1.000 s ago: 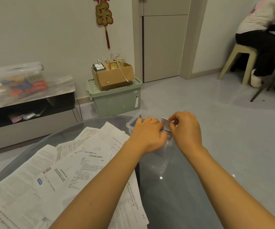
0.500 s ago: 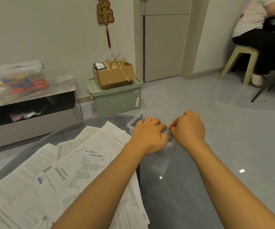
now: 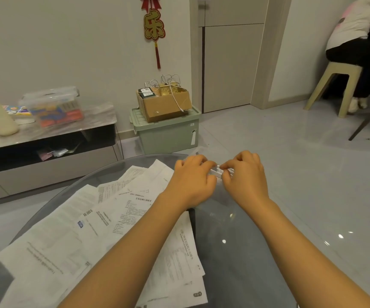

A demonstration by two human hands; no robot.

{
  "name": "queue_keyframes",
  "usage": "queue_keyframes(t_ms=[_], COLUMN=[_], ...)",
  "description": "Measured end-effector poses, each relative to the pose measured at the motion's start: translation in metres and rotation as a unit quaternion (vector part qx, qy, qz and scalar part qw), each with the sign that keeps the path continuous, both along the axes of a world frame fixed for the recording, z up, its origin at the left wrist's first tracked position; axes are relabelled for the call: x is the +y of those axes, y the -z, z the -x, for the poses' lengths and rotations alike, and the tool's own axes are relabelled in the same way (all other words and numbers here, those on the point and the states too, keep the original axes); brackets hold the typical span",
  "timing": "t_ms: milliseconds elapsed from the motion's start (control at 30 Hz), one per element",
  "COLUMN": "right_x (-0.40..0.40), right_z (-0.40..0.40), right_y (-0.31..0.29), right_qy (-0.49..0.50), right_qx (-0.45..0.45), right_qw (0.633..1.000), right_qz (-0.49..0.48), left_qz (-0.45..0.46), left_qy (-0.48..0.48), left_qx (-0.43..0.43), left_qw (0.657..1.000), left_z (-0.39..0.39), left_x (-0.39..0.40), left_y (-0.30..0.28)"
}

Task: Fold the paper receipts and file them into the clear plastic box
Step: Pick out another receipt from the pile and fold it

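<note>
We had both hands curled on a small folded receipt (image 3: pixel 217 172), left hand (image 3: pixel 190 181) pinching its left end, right hand (image 3: pixel 245 176) its right end, over the clear plastic box (image 3: pixel 215 205) at the glass table's (image 3: pixel 246 252) far edge. Loose unfolded receipts (image 3: pixel 104 230) lay spread left of our arms. Box contents: couldn't tell.

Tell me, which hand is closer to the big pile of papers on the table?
Left. The left hand sits just past the papers' far right edge; the right hand is farther right, over bare glass.
</note>
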State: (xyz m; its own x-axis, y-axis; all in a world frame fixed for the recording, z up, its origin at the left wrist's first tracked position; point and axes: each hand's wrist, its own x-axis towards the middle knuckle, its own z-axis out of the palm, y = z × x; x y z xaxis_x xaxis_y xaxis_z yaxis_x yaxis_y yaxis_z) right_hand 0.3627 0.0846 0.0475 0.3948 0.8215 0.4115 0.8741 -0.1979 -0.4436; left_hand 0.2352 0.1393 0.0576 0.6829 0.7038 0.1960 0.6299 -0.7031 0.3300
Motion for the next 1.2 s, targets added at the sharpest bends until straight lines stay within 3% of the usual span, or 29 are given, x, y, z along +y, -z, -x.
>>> queue_keyframes(t_ms=[200, 333, 667, 833, 1200], right_x=[-0.03, -0.048, -0.067, -0.062, -0.056], right_z=[0.04, 0.065, 0.092, 0.095, 0.097], right_y=[0.0, 0.006, 0.034, 0.039, 0.034], right_qy=[-0.11, -0.192, -0.376, -0.405, -0.408], right_qx=[0.004, 0.006, -0.091, -0.106, -0.151], right_qw=[0.994, 0.981, 0.901, 0.865, 0.864], right_qz=[-0.001, 0.02, 0.197, 0.276, 0.253], left_qz=[0.087, 0.12, 0.191, 0.185, 0.171], left_qy=[-0.05, -0.082, -0.114, -0.11, -0.089], left_qx=[-0.006, 0.037, 0.165, 0.187, 0.137], left_qw=[0.995, 0.989, 0.961, 0.958, 0.972], left_z=[0.059, 0.099, 0.167, 0.172, 0.18], left_x=[-0.05, -0.086, -0.121, -0.108, -0.098], left_y=[-0.004, 0.003, 0.045, 0.049, 0.05])
